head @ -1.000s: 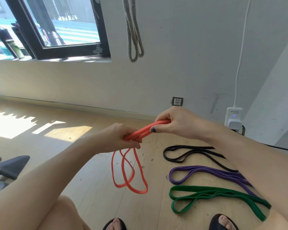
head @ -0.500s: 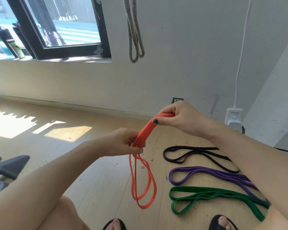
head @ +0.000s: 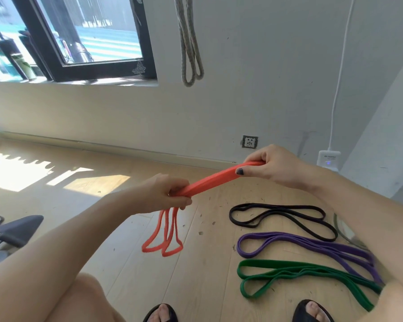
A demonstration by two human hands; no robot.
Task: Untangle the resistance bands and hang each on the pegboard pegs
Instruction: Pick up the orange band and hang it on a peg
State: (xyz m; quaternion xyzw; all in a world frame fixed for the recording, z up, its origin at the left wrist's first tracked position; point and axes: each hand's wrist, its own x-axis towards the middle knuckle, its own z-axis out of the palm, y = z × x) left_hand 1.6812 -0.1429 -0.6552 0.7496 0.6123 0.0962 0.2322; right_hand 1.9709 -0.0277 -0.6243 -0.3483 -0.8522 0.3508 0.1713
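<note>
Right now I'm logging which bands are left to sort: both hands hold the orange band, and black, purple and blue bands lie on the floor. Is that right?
One detail is off: the head view shows a green band, not a blue one, lying nearest the feet. The rest stands: the left hand and right hand hold the orange band, with the black band and purple band on the floor.

White wall [head: 254,66]. Black-framed window [head: 79,38], upper left. Pale wood floor [head: 116,228], sun patches at left. Socket [head: 249,142] low on wall. Dark chair [head: 12,231], left edge.
</note>
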